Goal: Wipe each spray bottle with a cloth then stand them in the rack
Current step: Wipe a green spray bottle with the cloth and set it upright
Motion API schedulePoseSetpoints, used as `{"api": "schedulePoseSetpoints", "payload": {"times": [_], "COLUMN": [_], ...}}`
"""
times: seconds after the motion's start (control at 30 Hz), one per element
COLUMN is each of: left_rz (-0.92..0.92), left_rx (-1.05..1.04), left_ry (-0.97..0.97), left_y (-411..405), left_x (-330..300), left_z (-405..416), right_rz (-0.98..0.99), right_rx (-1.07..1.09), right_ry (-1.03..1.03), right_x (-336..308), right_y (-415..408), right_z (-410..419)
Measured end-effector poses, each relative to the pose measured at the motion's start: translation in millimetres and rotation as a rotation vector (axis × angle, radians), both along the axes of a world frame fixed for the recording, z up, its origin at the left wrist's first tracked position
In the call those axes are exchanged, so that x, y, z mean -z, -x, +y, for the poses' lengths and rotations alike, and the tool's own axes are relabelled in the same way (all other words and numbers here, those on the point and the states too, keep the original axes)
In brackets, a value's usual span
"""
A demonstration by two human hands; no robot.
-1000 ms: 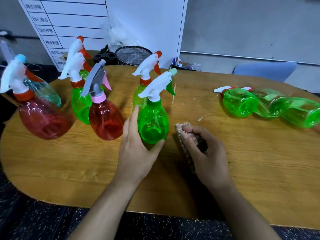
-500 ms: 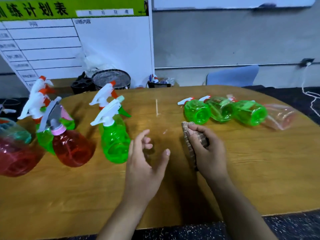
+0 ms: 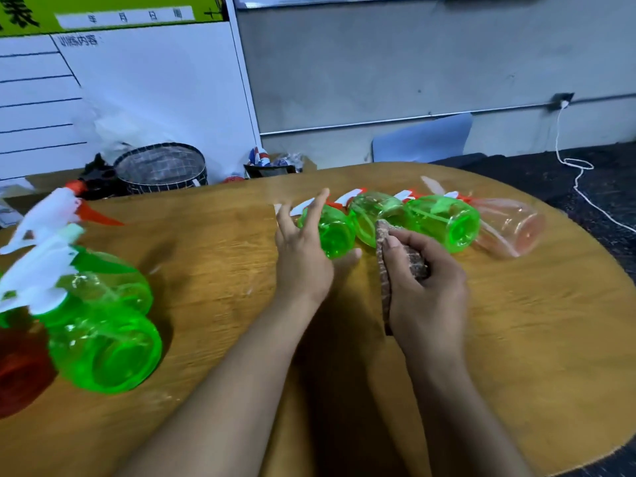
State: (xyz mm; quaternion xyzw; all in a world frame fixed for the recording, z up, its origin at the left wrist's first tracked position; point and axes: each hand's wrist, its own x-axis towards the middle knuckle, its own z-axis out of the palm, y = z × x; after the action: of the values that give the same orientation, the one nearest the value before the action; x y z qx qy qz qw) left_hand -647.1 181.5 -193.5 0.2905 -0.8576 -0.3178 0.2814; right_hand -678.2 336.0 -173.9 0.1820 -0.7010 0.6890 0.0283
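Looking down on a round wooden table (image 3: pixel 516 356). Lying in a row on its far side, four spray bottles: three green and one pale pink (image 3: pixel 512 228), long axes pointing away, bases toward the viewer, nozzles at the far ends. Standing at the near left, two green bottles (image 3: pixel 103 339) in full sight and a red one cut off at the edge. Reaching forward over the leftmost lying green bottle (image 3: pixel 330 232), the left hand (image 3: pixel 303 259), nearer to it, fingers spread and straight, thumb just under the base. Just beside it, the right hand (image 3: pixel 423 280), fingers curled, gripping a folded brown cloth (image 3: pixel 383 270). No rack recognisable.
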Motion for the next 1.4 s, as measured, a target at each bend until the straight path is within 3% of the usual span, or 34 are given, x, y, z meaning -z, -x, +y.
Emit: {"api": "schedulePoseSetpoints", "payload": {"times": [0.2,0.37,0.5,0.63,0.77,1.13,1.3,1.4], "left_rz": [0.068,0.334,0.653,0.735,0.737,0.786,0.884,0.904], "left_rx": [-0.044,-0.001,0.055,0.074,0.095,0.157,0.205,0.272], "left_ry": [-0.012,-0.138,-0.439,-0.612,-0.678,-0.641,-0.677,-0.639], "left_y": [-3,-61,-117,-167,-212,-262,-268,-274], "left_x": [10,1,-24,-53,-83,-186,-235,-258], "left_z": [-12,8,32,63,83,131,149,161], "right_rz": [-0.033,-0.198,-0.438,-0.52,-0.476,0.11,0.314,0.539], "right_rx": [-0.017,-0.09,-0.218,-0.448,-0.483,-0.423,-0.395,-0.321], "right_ry": [-0.014,0.058,0.155,0.225,0.248,0.276,0.29,0.241], "right_x": [4,9,0,-28,-64,-160,-231,-281], "right_y": [-2,-15,-50,-111,-159,-191,-192,-189], "right_z": [-11,-19,-30,-21,2,60,78,84]}}
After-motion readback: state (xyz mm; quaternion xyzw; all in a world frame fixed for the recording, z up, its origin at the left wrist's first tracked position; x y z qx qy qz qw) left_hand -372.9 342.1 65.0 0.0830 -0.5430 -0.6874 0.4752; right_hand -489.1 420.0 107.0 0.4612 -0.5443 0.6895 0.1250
